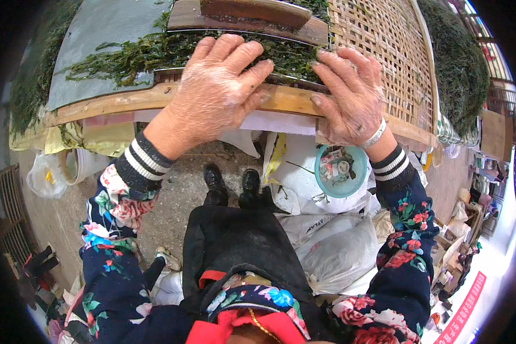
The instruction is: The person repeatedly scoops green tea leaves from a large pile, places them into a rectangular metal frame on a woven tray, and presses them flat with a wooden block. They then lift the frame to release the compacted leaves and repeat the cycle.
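Resting over a long bundle of dark green leafy strands [137, 57], left hand [221, 80] is spreading its four fingers across the greens while its thumb is sitting nearer the long pale wooden front edge [292, 102]. Right hand [352, 94] is bending its fingers at the bundle's right end, beside the flat tan woven bamboo tray [393, 57]. Fingers are standing slightly apart on both; can't tell if either is clamping any strands. Bundle is lying in front of a brown wooden block with a raised ridge [252, 14], its left part trailing onto a flat blue-grey sheet [106, 28]. Lower down, a round turquoise basin [363, 163] is holding small mixed items, and a bulky whitish plastic sack [338, 255] is lying nearer the person
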`<state>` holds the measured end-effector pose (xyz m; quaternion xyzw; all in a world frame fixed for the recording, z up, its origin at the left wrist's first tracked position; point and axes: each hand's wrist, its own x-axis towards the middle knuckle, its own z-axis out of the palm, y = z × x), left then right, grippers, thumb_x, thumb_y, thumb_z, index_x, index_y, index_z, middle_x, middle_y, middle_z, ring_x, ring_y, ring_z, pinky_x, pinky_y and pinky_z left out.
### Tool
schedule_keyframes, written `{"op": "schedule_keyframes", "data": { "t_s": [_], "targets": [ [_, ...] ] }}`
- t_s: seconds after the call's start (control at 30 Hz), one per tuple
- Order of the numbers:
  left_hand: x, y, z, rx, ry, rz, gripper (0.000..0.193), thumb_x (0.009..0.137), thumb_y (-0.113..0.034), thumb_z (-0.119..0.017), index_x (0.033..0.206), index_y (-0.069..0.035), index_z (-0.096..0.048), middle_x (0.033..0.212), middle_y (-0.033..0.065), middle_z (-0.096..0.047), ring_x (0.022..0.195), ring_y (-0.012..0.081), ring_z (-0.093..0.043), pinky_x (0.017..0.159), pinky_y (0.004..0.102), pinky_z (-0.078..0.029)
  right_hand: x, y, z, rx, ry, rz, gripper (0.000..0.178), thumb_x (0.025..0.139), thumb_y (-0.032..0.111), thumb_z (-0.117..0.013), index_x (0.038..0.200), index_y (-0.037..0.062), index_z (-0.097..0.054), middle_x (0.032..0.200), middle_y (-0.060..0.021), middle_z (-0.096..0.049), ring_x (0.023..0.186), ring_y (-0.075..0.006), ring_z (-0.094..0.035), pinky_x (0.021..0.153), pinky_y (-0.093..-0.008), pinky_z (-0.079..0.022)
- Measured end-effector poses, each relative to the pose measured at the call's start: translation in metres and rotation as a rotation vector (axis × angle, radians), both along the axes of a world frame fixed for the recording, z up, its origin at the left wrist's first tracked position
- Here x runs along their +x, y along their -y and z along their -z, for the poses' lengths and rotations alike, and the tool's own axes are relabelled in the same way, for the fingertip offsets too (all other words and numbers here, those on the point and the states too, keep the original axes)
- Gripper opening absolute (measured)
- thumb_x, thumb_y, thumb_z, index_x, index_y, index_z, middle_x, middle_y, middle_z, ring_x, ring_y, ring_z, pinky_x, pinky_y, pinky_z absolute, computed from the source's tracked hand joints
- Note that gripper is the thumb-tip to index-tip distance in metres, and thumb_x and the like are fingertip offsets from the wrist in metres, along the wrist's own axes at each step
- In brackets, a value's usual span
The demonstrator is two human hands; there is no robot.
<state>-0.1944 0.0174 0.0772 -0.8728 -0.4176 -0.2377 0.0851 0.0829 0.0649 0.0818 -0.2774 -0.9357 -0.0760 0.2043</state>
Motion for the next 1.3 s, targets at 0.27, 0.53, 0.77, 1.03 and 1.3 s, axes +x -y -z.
{"op": "schedule_keyframes", "data": {
  "t_s": [0.27,0.53,0.77,1.03,1.3],
  "targets": [
    [0.010,-0.007,0.003,-0.073,-0.014,-0.082,0.040,0.085,-0.029,-0.071,0.117,-0.005,-0.068,0.123,0.0092,-0.061,0.117,0.0314,-0.053,0.100,0.0456,-0.042,-0.007,-0.006,0.001,-0.036,0.125,-0.094,0.042,0.090,0.037,-0.064,0.121,0.0097,-0.067,0.126,-0.0067,-0.063,0.130,-0.0310,-0.045,0.104,-0.0589,-0.026],
    [-0.003,-0.005,0.008,-0.056,0.137,0.001,0.040,0.083,-0.026,-0.073,0.118,-0.006,-0.068,0.125,0.0095,-0.063,0.119,0.0314,-0.054,0.102,0.0458,-0.041,-0.001,-0.016,-0.006,-0.022,0.181,-0.076,0.043,0.089,0.038,-0.065,0.119,0.0076,-0.068,0.127,-0.0068,-0.063,0.129,-0.0316,-0.047,0.104,-0.0612,-0.025],
    [-0.027,0.009,0.008,-0.046,0.073,-0.088,0.044,0.079,-0.022,-0.076,0.120,-0.007,-0.067,0.130,0.0085,-0.063,0.123,0.0308,-0.054,0.106,0.0478,-0.038,-0.046,-0.009,-0.008,0.002,0.111,-0.108,0.045,0.087,0.040,-0.066,0.117,0.0070,-0.067,0.123,-0.0082,-0.064,0.121,-0.0323,-0.049,0.097,-0.0537,-0.033],
    [-0.093,0.032,0.000,0.087,-0.045,-0.265,0.036,0.079,-0.019,-0.076,0.112,-0.007,-0.070,0.135,0.0071,-0.062,0.130,0.0309,-0.052,0.111,0.0503,-0.035,-0.074,-0.005,-0.024,-0.053,-0.004,-0.167,0.040,0.085,0.031,-0.070,0.113,0.0028,-0.068,0.121,-0.0117,-0.064,0.111,-0.0339,-0.054,0.089,-0.0474,-0.048],
    [-0.132,0.052,0.002,0.238,0.121,-0.350,0.040,0.073,-0.013,-0.078,0.111,-0.008,-0.072,0.126,0.0092,-0.066,0.118,0.0316,-0.058,0.101,0.0453,-0.044,-0.158,-0.015,-0.021,-0.088,-0.019,-0.382,0.048,0.084,0.030,-0.068,0.122,0.0025,-0.061,0.126,-0.0106,-0.058,0.109,-0.0319,-0.054,0.082,-0.0398,-0.054]
  ]
}}
